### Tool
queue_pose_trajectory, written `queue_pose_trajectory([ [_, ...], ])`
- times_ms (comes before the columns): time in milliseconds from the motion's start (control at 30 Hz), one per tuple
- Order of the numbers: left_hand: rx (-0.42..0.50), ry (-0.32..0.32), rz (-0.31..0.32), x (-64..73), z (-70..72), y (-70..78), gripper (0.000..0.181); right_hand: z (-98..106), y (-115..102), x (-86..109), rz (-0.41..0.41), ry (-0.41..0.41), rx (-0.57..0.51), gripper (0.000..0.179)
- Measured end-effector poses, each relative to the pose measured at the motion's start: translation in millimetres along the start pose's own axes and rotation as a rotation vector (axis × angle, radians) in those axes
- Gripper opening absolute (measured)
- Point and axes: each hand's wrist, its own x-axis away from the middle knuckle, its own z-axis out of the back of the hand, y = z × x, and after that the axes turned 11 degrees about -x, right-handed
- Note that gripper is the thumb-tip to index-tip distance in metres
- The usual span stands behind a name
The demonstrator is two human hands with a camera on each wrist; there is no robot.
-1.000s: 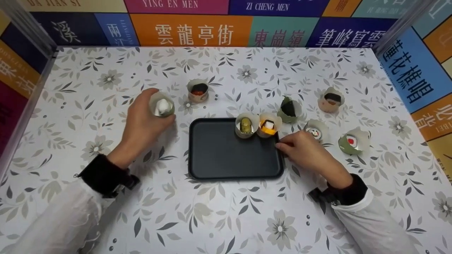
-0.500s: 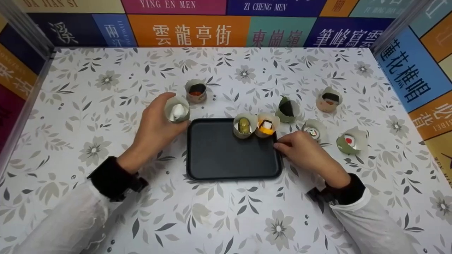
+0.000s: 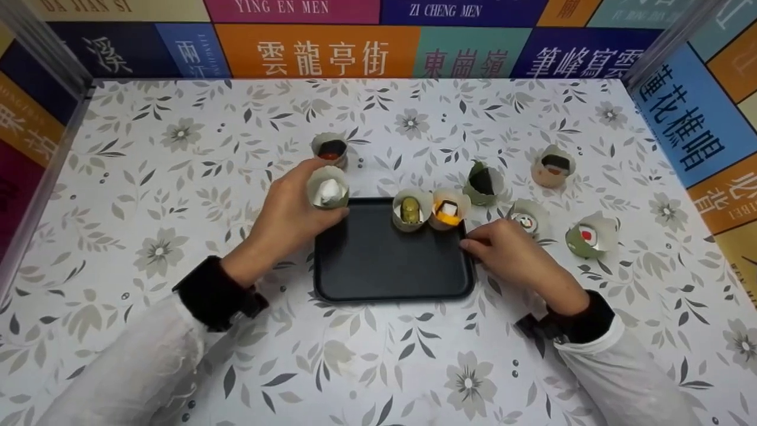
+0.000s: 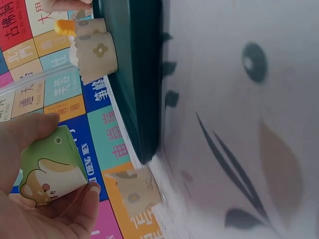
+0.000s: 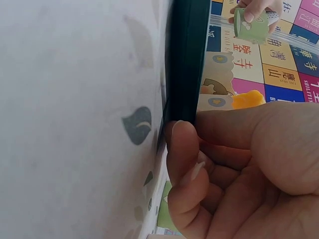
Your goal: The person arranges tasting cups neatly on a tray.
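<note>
Flowered tabletop: left hand held green cup by tray corner

Lettered, coloured panels walled the far side. The green cup was raised off the table, slightly tilted, its open mouth and white filling facing up and its base down. It sat at the ends of the left hand's grasp, fingers on the far side, thumb on the near one, hiding the tray's far left corner in the head view. The dark tray lay flat, its long axis running left to right before the person. The right hand pinched its right short edge, so the tray stretched leftward from that grip. Two filled cups stood side by side at its far right; a dark-topped cup stood just beyond the left hand.
</note>
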Motion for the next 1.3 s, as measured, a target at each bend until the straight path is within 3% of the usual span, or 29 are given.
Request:
queue_pose_trajectory([
  [367,-0.092,-0.140,0.042,-11.3,-25.8,14.8,0.077,-1.5,-1.3,-0.4,0.001,0.007,0.001,0.031],
  [600,-0.123,-0.208,0.022,-17.9,-37.3,18.1,0.075,-1.5,0.9,-0.6,-0.009,0.010,0.002,0.029],
  [1300,-0.256,-0.264,-0.049,-23.1,-57.6,18.0,0.072,-0.9,2.3,0.2,0.031,0.019,0.009,0.030],
])
